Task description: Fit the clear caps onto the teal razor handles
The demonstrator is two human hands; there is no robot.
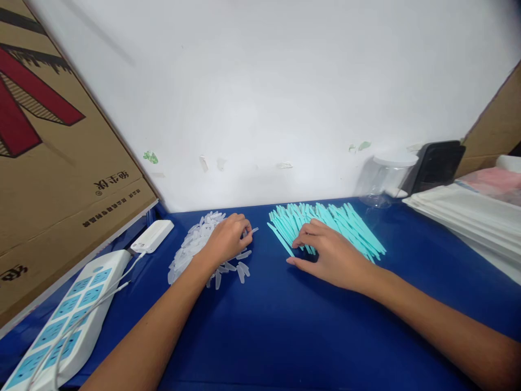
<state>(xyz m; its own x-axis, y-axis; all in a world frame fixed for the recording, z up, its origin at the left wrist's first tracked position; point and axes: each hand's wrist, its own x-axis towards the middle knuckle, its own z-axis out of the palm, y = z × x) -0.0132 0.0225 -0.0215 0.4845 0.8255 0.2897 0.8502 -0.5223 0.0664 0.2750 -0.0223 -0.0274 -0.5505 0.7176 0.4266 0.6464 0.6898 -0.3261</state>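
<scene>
White wall point(260, 98): rises behind your blue tabletop point(260, 336).
Two piles: both large, so you look early on; one piece is picked up, the rest is left lying.
Teal sticks point(345, 222): spread beyond and beside your right hand.
Translucent pieces point(191, 244): heaped around your left hand, a few strewn nearer you.
Right hand point(331, 258): thumb and fingers parted about an outlying stick's point(280, 239) near end; you cannot tell whether they touch.
Left hand point(230, 236): fingertips pinching one small piece point(255, 230).
</scene>
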